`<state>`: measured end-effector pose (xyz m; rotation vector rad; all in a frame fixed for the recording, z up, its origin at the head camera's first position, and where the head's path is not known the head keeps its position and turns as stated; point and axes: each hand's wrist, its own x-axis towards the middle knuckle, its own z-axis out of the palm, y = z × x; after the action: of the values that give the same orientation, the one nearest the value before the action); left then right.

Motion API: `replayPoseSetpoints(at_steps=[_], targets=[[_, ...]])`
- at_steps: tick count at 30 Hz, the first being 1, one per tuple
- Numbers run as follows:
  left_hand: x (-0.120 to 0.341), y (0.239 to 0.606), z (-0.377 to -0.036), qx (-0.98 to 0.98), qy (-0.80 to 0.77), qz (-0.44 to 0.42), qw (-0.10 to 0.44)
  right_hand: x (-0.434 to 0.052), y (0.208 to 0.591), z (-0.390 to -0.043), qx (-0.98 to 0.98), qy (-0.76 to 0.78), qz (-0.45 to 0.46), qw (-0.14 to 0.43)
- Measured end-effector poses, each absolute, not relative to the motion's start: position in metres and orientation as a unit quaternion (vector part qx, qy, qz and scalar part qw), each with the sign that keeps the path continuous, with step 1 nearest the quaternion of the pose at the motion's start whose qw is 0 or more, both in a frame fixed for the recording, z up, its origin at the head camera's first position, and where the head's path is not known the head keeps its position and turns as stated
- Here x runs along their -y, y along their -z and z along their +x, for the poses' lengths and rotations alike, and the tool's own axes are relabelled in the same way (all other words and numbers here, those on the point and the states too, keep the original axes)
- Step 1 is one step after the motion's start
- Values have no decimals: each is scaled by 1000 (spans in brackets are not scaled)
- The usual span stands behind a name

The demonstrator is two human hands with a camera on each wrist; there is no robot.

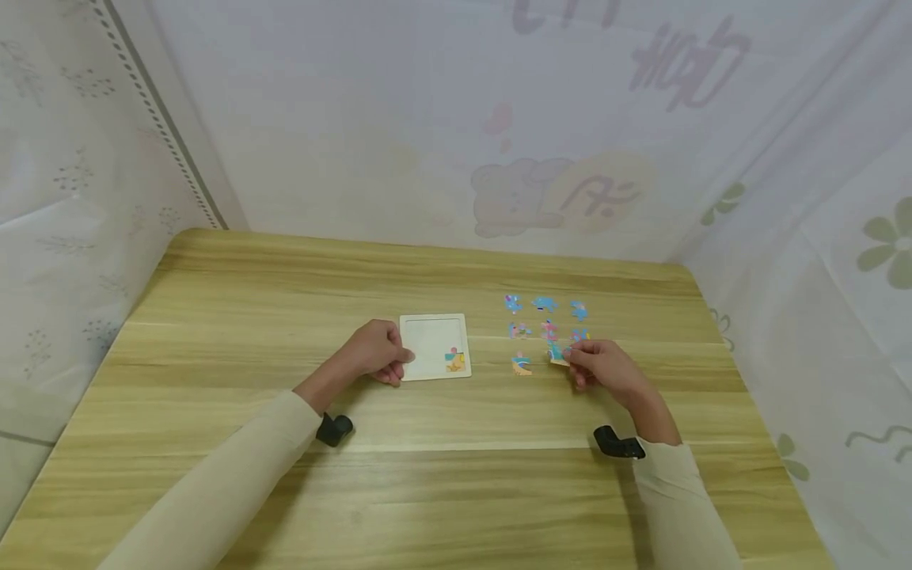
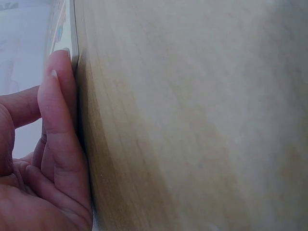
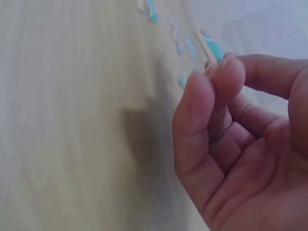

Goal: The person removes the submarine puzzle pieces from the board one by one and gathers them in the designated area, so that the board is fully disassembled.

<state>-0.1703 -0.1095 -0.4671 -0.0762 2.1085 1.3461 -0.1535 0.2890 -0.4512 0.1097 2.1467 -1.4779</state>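
Observation:
A square, pale puzzle tray (image 1: 427, 342) lies flat near the middle of the table. One jigsaw piece (image 1: 455, 362), tan with a pink knob, sits in its lower right corner. My left hand (image 1: 376, 353) holds the tray by its left edge, thumb on top; in the left wrist view its fingers (image 2: 60, 103) lie against the tabletop beside the tray's rim. To the right, my right hand (image 1: 606, 368) pinches a teal and tan jigsaw piece (image 1: 556, 354) between thumb and fingers. The right wrist view shows this piece (image 3: 213, 47) raised and tilted, partly hidden by fingertips.
Several loose jigsaw pieces lie in rough rows right of the tray, including a blue one (image 1: 545, 304) at the back and a tan one (image 1: 522, 365) at the front. A patterned curtain (image 1: 342, 142) hangs behind the wooden table (image 1: 442, 499).

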Motion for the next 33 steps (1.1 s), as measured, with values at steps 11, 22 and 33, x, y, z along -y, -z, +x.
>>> replayPoseSetpoints(at_steps=[11, 22, 33], targets=[[109, 471, -170, -796, -517, -23, 312, -290, 462, -153, -823, 490, 44, 284], [110, 470, -170, -799, -515, -30, 308, -282, 461, -152, -846, 465, 58, 254], [110, 469, -169, -797, -518, -30, 309, -283, 458, -153, -845, 473, 76, 238]])
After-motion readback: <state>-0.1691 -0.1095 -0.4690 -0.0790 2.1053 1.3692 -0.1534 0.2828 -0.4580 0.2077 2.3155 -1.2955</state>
